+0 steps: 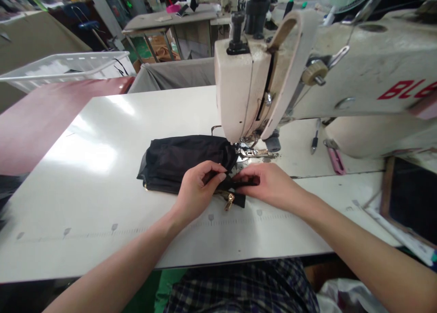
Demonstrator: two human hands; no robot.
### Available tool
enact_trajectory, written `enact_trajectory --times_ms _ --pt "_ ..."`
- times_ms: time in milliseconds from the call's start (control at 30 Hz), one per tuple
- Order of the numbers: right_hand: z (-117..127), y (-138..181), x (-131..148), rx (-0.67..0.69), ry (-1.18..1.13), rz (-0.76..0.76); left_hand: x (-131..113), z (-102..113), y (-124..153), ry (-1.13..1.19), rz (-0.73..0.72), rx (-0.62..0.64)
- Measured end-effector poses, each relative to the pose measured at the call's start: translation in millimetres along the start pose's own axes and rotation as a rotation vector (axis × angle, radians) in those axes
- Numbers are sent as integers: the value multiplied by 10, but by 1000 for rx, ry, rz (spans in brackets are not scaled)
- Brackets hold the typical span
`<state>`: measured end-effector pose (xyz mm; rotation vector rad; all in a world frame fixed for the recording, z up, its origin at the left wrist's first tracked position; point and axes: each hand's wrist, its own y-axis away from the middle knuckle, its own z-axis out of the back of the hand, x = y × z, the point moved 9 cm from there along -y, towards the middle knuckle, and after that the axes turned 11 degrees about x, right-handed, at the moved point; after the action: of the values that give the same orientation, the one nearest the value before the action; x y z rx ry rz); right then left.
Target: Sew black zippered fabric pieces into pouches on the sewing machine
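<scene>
A black fabric pouch [184, 158] lies on the white sewing table, its right end close to the presser foot [252, 153] of the sewing machine [235, 85]. Along its near edge runs a zipper with a gold zipper pull [229, 201]. My left hand [201, 183] pinches the pouch's fabric near its right end, thumb and forefinger together. Just to the right, my right hand [269, 185] is closed on a black strip [247, 183] at the same end. My fingers hide how strip and pouch meet.
A pen [316, 138] and pink-handled thread snips [334, 157] lie under the machine arm. A dark framed panel [413, 199] is at the right. Printed ruler marks [114, 229] run along the table's front. A white plastic basket [68, 67] stands behind at the left.
</scene>
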<state>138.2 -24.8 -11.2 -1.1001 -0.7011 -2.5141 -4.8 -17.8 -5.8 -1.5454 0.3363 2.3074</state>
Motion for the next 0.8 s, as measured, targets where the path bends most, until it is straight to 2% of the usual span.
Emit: enact_trajectory --times_ms 100,300,400,533,600,667,733,800 --pt "-1 73 244 -88 334 156 -9 35 -51 83 41 11" --pt "-2 246 408 -310 649 349 -107 89 -238 160 118 108" --pt "63 242 406 -377 561 435 -204 98 -326 115 106 146" --pt "160 137 244 -343 220 325 -333 94 -362 -17 68 162" --pt "165 177 251 -367 247 322 -359 68 -332 -89 61 167" --pt "143 268 316 -413 371 395 -366 18 -275 -158 39 166" --pt "112 350 338 -451 466 456 -381 -54 -202 -232 -33 154" --pt "108 380 281 -470 474 441 -396 -148 -120 -313 -135 140"
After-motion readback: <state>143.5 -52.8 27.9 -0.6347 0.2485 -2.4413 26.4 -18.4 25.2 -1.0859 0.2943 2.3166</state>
